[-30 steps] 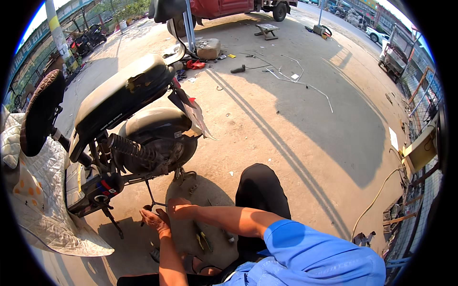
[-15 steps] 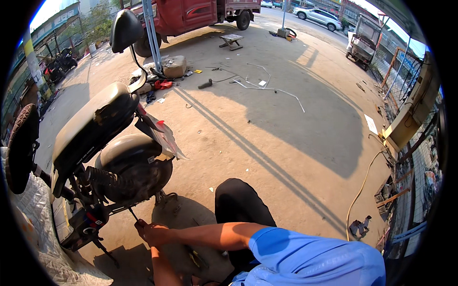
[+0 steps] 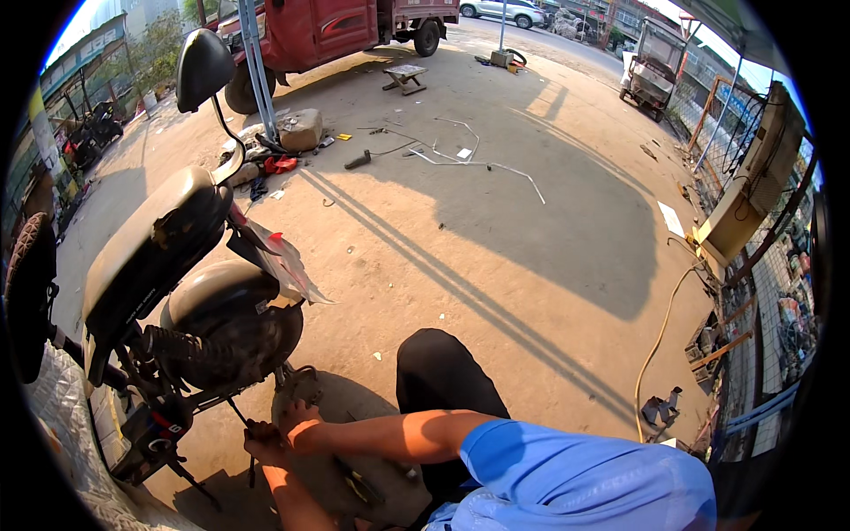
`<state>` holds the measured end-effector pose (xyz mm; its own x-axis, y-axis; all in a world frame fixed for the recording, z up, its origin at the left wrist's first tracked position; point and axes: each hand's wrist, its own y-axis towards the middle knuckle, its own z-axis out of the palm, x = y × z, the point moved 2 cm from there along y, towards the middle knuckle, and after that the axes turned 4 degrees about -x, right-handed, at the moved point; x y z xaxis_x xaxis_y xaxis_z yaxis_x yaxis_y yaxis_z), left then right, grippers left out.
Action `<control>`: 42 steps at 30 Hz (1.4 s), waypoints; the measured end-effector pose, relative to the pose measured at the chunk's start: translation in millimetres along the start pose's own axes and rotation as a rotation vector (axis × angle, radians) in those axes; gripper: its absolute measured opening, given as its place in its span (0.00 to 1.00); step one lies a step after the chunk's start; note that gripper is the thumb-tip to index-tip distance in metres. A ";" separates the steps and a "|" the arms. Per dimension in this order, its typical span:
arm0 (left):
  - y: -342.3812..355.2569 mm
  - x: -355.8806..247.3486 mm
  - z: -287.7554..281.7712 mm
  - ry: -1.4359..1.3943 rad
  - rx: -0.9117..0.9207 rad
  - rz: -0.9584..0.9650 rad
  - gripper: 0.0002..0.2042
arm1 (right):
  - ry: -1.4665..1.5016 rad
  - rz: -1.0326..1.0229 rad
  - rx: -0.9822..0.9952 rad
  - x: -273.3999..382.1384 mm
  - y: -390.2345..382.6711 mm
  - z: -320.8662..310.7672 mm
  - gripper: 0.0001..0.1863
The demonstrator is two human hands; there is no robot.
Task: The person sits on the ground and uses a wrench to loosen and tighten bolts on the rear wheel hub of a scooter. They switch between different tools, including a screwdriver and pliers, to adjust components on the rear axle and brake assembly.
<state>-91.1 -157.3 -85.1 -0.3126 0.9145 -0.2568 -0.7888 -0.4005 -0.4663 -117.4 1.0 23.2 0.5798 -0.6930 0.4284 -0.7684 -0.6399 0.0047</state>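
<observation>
Low at the left stands a black scooter (image 3: pixel 146 239), with its rear wheel (image 3: pixel 221 332) and frame beside me. My left hand (image 3: pixel 264 442) is wrapped round a thin dark rod (image 3: pixel 235 411) below the frame. My right hand (image 3: pixel 303 423) is just right of it, beside the rod, with its fingers bent and apart, apparently holding nothing. Pliers with yellow-and-black handles (image 3: pixel 359 482) lie on the ground below my right forearm, partly in shadow.
A red cargo vehicle (image 3: pixel 319 31) stands at the back, near a low stool (image 3: pixel 405 75). Bent metal tubes (image 3: pixel 505 168) and a stone block (image 3: pixel 299 129) lie on the ground. A yellowish cabinet (image 3: pixel 730 226), hose (image 3: pixel 660 354) and mesh fence line the right side. A quilted cover (image 3: pixel 62 416) is at lower left.
The view has shifted, with the scooter lower and further left in it. My right hand has moved from over the rod to just right of my left hand, its fingers now apart.
</observation>
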 end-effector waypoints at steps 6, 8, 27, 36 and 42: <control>14.2 -43.2 -34.9 -0.375 0.214 -0.183 0.21 | 0.398 -0.021 0.177 19.0 5.8 -17.6 0.15; -8.5 -4.6 4.6 -0.147 -0.161 -0.090 0.26 | 0.528 -0.043 0.057 3.6 4.5 -16.1 0.13; -59.6 -17.3 1.6 1.924 -0.340 1.042 0.15 | 0.545 -0.194 -0.177 41.0 17.6 -10.2 0.09; -46.2 -4.0 11.6 1.521 -0.292 0.727 0.18 | 0.439 -0.393 0.059 41.6 27.8 2.2 0.14; -48.3 -12.3 8.4 0.872 -0.195 0.307 0.19 | 0.259 -0.235 0.162 25.7 10.7 -16.7 0.16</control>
<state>-53.6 -148.8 -52.3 0.0761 0.4342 -0.8976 -0.6105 -0.6914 -0.3862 -115.2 -18.1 49.4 0.6311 -0.4277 0.6471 -0.5582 -0.8297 -0.0040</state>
